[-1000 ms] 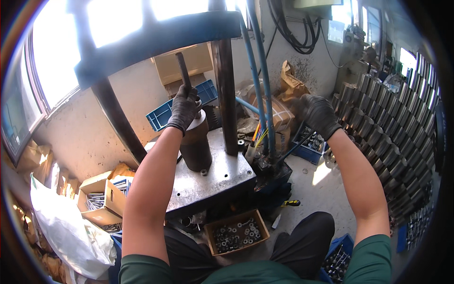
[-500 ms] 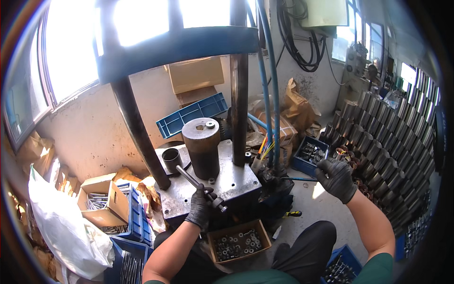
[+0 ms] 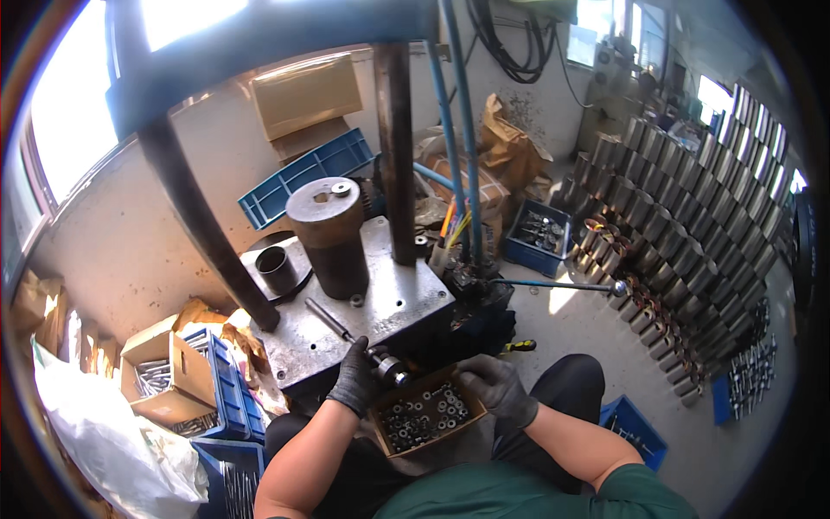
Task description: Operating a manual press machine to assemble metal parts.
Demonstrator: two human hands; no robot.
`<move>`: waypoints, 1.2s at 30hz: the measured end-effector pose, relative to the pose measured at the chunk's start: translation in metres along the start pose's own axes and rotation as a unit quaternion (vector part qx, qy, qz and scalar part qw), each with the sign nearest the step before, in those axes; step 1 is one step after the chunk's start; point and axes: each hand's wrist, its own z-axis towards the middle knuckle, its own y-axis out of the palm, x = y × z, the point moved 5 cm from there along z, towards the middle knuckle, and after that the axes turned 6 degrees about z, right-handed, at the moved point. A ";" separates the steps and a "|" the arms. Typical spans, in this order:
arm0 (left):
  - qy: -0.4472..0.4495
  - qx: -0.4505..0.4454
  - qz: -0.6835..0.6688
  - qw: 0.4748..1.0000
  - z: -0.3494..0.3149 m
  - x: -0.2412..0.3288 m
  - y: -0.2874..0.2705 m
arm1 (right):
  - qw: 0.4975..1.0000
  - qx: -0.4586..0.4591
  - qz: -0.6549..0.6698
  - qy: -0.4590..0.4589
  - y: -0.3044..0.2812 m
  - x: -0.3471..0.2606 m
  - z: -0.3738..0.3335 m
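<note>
My left hand (image 3: 354, 381), in a dark grey glove, is closed around a metal shaft (image 3: 329, 319). The shaft is tilted, its thin end toward the press and its thick, collared end (image 3: 392, 369) over a cardboard box (image 3: 430, 445) of small metal rings and nuts (image 3: 424, 415). My right hand (image 3: 500, 391), also gloved, hovers at the box's right edge, fingers loosely bent and no object visible in it. Before me stands a press with a steel plate (image 3: 385, 307). It bears a thick dark cylinder (image 3: 330, 242) with a small ring (image 3: 343, 189) on top, and a short hollow sleeve (image 3: 276, 270).
A lever (image 3: 553, 284) with a ball knob sticks out right of the press. Steel posts (image 3: 395, 156) rise beside the cylinder. Blue crates (image 3: 226, 398) and a white sack (image 3: 104, 432) stand left. Stacked metal tubes (image 3: 674, 225) and a blue parts bin (image 3: 538, 233) are at right.
My right hand has let go of the lever's knob and come left and down to the box. My left hand has lowered slightly with the shaft. The view has shifted to the right.
</note>
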 end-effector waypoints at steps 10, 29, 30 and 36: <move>0.363 -0.117 0.593 0.709 -0.064 -0.053 0.076 | 0.671 -0.040 0.545 0.502 0.085 0.079 -0.034; 0.235 -0.099 0.644 0.721 -0.018 -0.039 0.077 | 0.805 0.035 0.447 0.389 0.077 0.087 -0.002; 0.262 -0.073 0.646 0.713 -0.017 -0.037 0.074 | 0.833 0.032 0.445 0.327 0.074 0.080 0.001; 0.462 0.067 0.712 0.524 -0.032 -0.014 0.072 | 0.943 0.097 0.280 0.154 0.037 0.054 0.010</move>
